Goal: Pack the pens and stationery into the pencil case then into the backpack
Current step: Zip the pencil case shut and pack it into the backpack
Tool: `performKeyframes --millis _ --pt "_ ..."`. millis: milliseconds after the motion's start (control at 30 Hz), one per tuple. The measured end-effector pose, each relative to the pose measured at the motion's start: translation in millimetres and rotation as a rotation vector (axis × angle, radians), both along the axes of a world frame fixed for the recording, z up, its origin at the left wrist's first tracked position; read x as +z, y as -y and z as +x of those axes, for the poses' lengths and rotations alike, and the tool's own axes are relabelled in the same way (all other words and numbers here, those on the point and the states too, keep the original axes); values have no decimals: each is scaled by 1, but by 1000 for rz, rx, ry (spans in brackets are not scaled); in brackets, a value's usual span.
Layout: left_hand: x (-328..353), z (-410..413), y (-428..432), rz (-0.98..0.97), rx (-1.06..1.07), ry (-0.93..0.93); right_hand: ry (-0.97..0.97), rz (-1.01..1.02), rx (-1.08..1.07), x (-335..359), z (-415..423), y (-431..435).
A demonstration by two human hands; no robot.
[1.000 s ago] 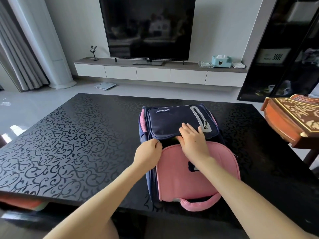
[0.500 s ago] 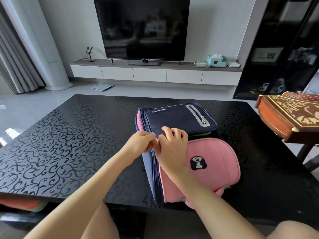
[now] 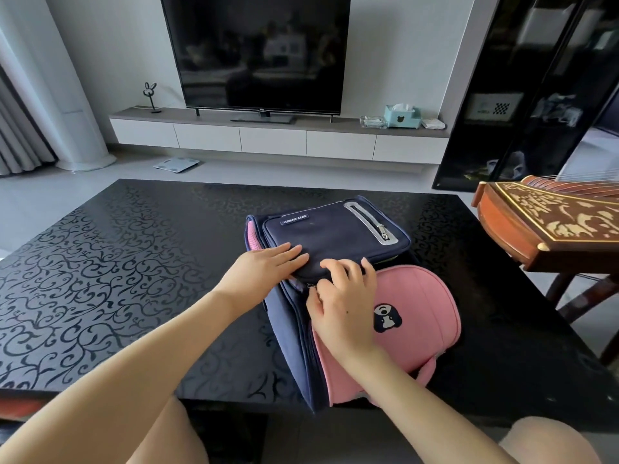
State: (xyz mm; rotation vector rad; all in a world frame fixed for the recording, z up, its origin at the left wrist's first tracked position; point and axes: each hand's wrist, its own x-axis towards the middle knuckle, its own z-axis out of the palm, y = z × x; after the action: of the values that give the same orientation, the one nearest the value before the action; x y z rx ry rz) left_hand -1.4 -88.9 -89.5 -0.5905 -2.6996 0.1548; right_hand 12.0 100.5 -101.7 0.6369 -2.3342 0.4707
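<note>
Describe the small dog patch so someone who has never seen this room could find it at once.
Start at the black patterned table, where a navy and pink backpack lies flat near the front edge. On its pink flap, just right of the right hand, sits the dog patch. It is the only dark blue and white mark on that plain pink panel.

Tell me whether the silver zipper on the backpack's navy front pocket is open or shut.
Shut, it seems. The silver zipper on the navy pocket of the backpack shows no gap, with its pull at the near end.
</note>
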Motion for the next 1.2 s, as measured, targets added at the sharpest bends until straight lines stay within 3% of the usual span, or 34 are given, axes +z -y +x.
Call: performKeyframes --millis 167,333,500,567,633,733,800,967,1067,1200 --pt "-3 1 0 -5 -82 -143 -36 -19 -86 4 -21 -48" --pt "-6 -1 17 64 47 34 241 -81 -431 2 -79 -108" --pt "26 -10 -11 336 281 257 168 -218 -233 -7 -51 -70" --pt "33 -8 -39 435 257 331 151 -260 -165 -9 -30 -63" --pt "28 -7 -63 245 225 357 131 -248 -87 -9 -12 -62" --pt "9 -14 -69 -30 169 239 112 -172 -64 -9 0 -78" --pt "1 -15 -64 -16 95 148 134 -183 -171 -11 -8 -97" --pt "-13 -13 -64 -32 104 164 375 -319 -377 -18 -63 -115" --pt "-14 -19 -69 14 109 187 547 -447 -424 -24 -84 -105" --pt "-11 -13 -61 81 195 115 722 -467 -378 -30 -72 -111"
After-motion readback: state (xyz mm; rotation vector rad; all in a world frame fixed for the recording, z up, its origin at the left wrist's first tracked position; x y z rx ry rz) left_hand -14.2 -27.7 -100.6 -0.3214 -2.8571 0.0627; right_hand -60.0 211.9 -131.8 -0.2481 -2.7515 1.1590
